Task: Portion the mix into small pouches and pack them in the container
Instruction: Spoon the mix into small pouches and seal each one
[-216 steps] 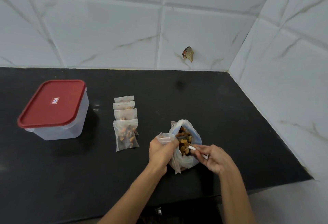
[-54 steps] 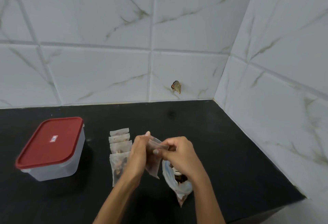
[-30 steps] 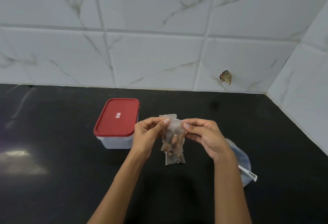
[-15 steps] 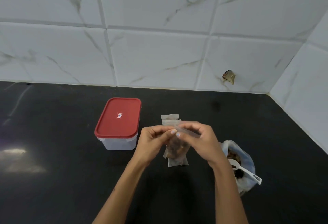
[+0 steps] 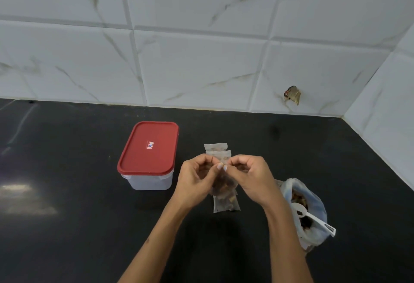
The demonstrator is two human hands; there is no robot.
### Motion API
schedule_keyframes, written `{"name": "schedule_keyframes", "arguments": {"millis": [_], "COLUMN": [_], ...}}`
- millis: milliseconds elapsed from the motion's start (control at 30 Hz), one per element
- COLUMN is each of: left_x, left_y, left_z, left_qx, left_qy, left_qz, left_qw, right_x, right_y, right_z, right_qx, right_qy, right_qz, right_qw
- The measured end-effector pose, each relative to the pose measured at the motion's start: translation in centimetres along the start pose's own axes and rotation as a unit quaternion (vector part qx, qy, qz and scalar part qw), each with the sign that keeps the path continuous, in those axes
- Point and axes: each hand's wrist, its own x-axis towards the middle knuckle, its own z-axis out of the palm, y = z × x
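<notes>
My left hand (image 5: 195,176) and my right hand (image 5: 248,176) meet fingertip to fingertip above the black counter (image 5: 67,226). Between them they pinch the top edge of a small clear pouch (image 5: 220,185) holding brown mix, which hangs down between the palms. A row of filled pouches (image 5: 226,204) lies on the counter under and behind my hands. To the left stands the clear container with its red lid (image 5: 149,148) on. At the right lies the open plastic bag of mix (image 5: 308,213) with a white scoop (image 5: 313,217) resting in it.
White marble-look tiled walls (image 5: 201,58) close off the back and the right side of the counter. A small brown scrap (image 5: 292,94) sticks to the back wall. A patch of glare sits on the counter at the far left.
The fingers of both hands have drawn together along the top of the pouch and now meet at its middle. The pouch hangs a little lower between my palms.
</notes>
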Motion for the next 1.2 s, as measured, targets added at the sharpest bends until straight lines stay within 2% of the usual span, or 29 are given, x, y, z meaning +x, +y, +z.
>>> {"name": "schedule_keyframes", "arguments": {"millis": [300,533,767,933,1100,1200], "left_x": [0.3,-0.1,0.1,0.0,0.0,0.1], "left_y": [0.2,0.0,-0.2,-0.3,-0.5,-0.6], "left_z": [-0.6,-1.0,-0.7,-0.6,0.0,0.2], "left_qx": [-0.022,-0.082,-0.074,-0.063,-0.056,-0.055], "left_qy": [0.023,0.005,0.012,0.011,0.0,-0.003], "left_qz": [0.008,-0.027,-0.02,-0.015,-0.025,-0.026], "left_qw": [0.999,0.996,0.997,0.998,0.998,0.998], "right_x": [0.2,0.2,-0.1,-0.4,-0.8,-0.9], "right_y": [0.0,0.1,-0.2,0.1,-0.2,-0.2], "right_z": [0.0,0.3,0.3,-0.4,-0.8,-0.7], "right_qx": [0.032,-0.019,-0.025,-0.044,-0.082,-0.078], "right_qy": [0.015,-0.014,0.012,0.01,-0.024,-0.013], "right_qz": [-0.002,0.01,-0.012,0.003,0.013,0.006], "right_qw": [0.999,1.0,1.0,0.999,0.996,0.997]}}
